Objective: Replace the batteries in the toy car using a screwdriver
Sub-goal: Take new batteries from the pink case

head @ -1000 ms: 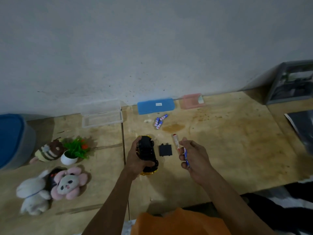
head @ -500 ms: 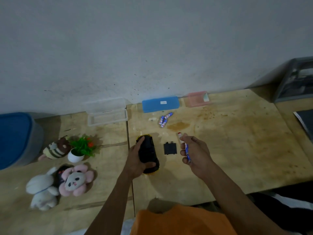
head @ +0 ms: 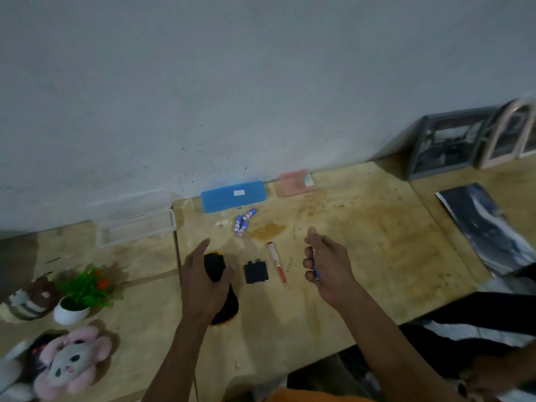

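My left hand [head: 203,281] grips the toy car [head: 215,266], which lies upside down on the wooden table [head: 377,250], black underside up with a yellow edge showing. Just right of it lies the black battery cover [head: 255,272]. The red and white screwdriver [head: 277,264] rests on the table between the cover and my right hand [head: 327,264]. That hand is closed on blue batteries [head: 316,271], of which only the ends show. Three more blue batteries [head: 243,221] lie farther back. Tiny screws [head: 289,264] sit beside the screwdriver.
Against the wall stand a blue case [head: 233,196], a pink box [head: 294,184] and a clear open box [head: 135,224]. A small potted plant [head: 78,297] and plush toys [head: 68,361] fill the left. Picture frames [head: 452,140] and a dark print [head: 490,227] are at the right.
My right hand has moved right, away from the screwdriver, which now lies uncovered on the table. The blue batteries stay in that hand. My left hand still holds the car.
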Demonstrator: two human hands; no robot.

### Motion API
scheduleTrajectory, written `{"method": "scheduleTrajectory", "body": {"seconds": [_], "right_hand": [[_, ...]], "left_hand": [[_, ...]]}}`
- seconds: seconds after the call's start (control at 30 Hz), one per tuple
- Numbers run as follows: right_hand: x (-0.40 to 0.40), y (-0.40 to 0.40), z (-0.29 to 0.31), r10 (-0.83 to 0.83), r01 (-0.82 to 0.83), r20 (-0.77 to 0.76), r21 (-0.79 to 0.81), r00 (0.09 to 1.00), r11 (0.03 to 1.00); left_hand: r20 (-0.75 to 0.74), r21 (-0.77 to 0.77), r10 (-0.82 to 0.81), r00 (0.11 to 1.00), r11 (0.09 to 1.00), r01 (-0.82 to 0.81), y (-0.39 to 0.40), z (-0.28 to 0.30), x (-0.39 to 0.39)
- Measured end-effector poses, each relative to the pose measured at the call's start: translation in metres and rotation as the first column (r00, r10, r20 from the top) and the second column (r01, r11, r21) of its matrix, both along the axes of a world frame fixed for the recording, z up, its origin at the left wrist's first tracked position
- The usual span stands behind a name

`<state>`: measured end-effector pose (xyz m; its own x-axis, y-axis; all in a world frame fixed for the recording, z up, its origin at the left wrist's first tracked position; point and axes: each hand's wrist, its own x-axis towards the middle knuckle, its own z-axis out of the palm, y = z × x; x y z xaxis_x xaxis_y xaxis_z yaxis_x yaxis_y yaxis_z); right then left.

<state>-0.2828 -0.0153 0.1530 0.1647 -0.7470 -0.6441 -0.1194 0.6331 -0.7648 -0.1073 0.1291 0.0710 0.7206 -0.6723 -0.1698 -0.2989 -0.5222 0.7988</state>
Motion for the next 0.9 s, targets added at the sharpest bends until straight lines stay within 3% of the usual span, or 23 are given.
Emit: {"method": "scheduleTrajectory", "body": {"seconds": [0.2,0.53,0.9], "right_hand": [[-0.004,-0.084,-0.031,0.078,-0.086,-0.064,-0.122,0.995,0.989],[0.023,-0.204,-0.127,0.208,-0.247,-0.233,-0.157,0.95,0.956],[0.051,-0.224,-0.172,0.012,-0.001,-0.218,0.049,0.976,0.999]], "left_hand": [[0.099,-0.074,-0.05,0.994,0.996,0.057,-0.096,0.007,-0.032],[0.182,0.121,-0.199,0.963,0.976,0.179,-0.25,-0.047,-0.041],[0.266,0.233,-0.25,0.931,0.954,0.189,-0.311,-0.093,-0.027]]}}
